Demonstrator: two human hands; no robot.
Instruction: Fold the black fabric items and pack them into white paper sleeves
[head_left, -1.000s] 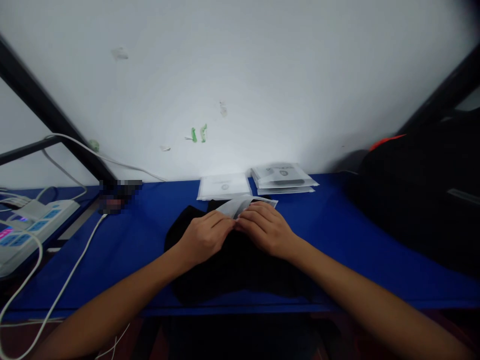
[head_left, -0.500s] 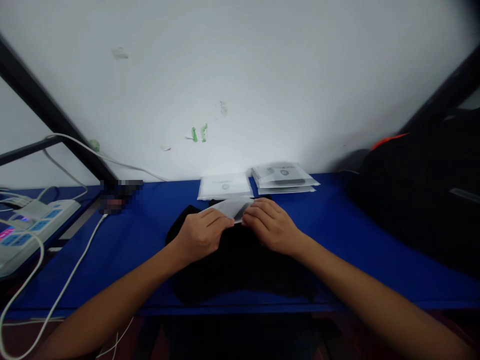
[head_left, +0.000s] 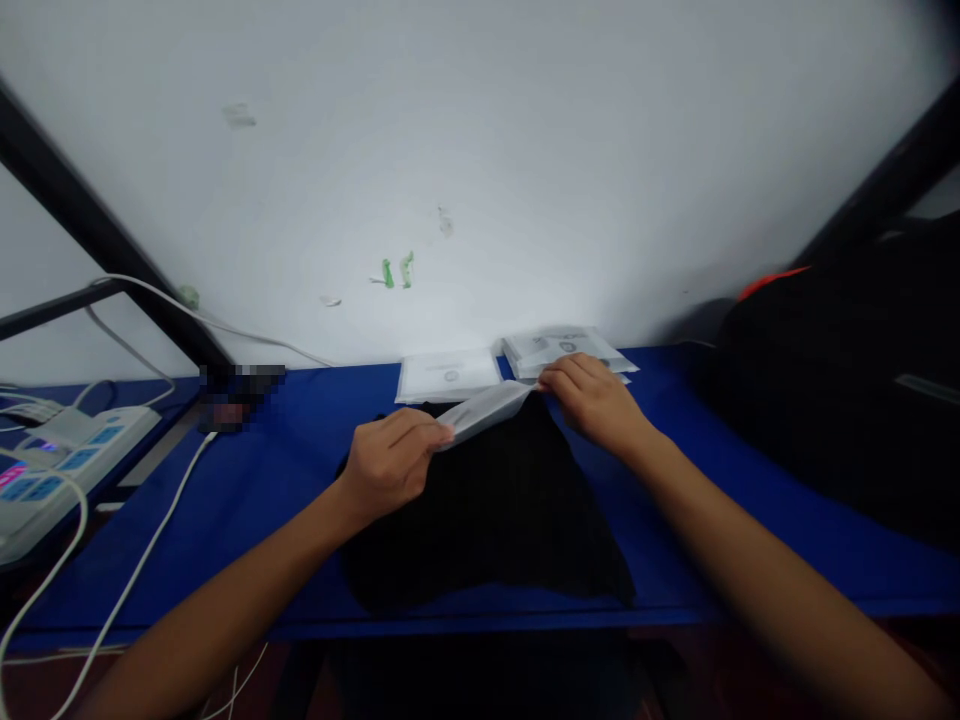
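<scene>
A translucent white plastic bag (head_left: 487,408) is stretched between my two hands, above a black cloth (head_left: 491,510) lying on the blue table (head_left: 277,500). My left hand (head_left: 391,455) pinches the bag's lower left end. At its upper right end, the fingertips of my right hand (head_left: 596,400) are closed on the bag. Just behind lies a flat white packet (head_left: 450,375), and to its right a stack of similar packets (head_left: 562,347) is partly covered by my right hand.
A white power strip (head_left: 71,465) with cables stands at the left, near a pixelated dark object (head_left: 236,400). A large black bag (head_left: 847,390) fills the right side. The pale wall rises behind the table.
My right hand has moved right and away from me, while my left hand has shifted slightly left. The bag is now stretched between them, and more of the black cloth shows.
</scene>
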